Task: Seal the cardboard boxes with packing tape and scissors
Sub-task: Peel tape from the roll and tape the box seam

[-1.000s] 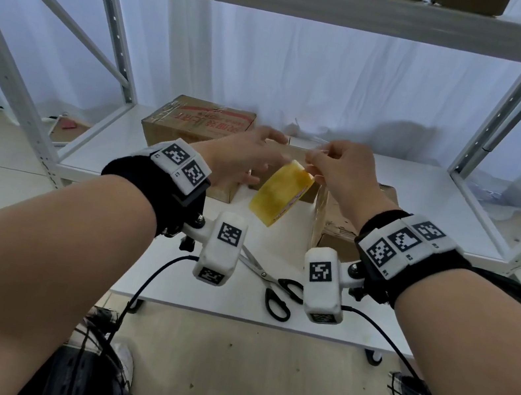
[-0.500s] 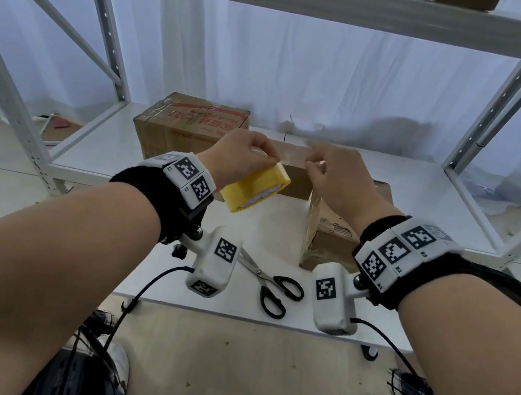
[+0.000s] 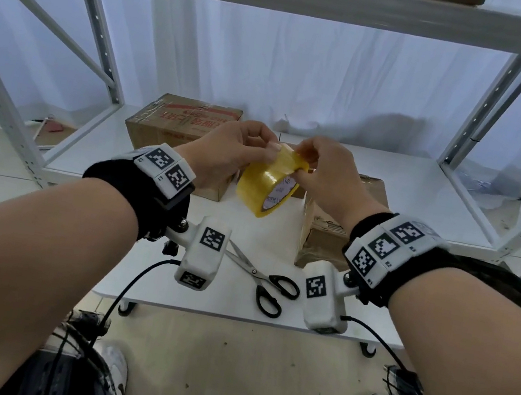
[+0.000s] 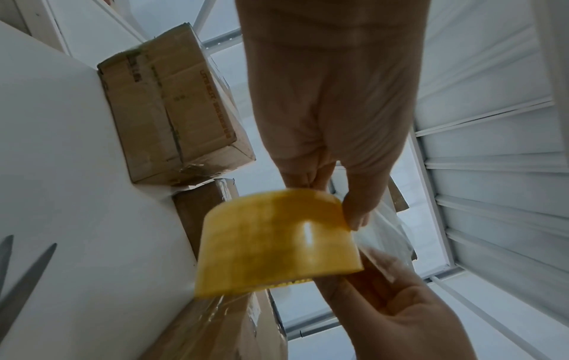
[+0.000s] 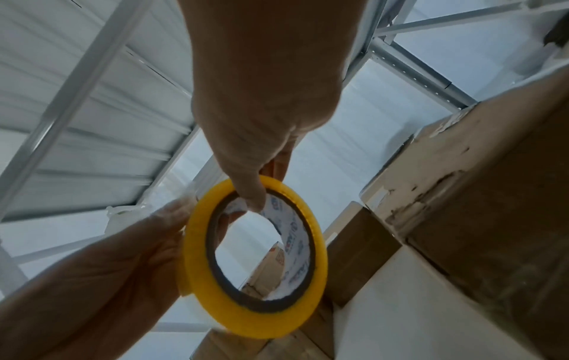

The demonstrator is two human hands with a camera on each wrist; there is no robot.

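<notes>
Both hands hold the yellow tape roll (image 3: 268, 183) up over the tabletop (image 3: 166, 288), left hand (image 3: 228, 153) gripping its rim to steady it while the right hand (image 3: 324, 173) hooks its core, likely hunting the loose end, scissors (image 3: 260, 279) lying near, boxes (image 3: 180, 129) beyond.

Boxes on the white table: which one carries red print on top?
The far-left box, behind the left hand; the box by the right wrist is plain brown.
</notes>
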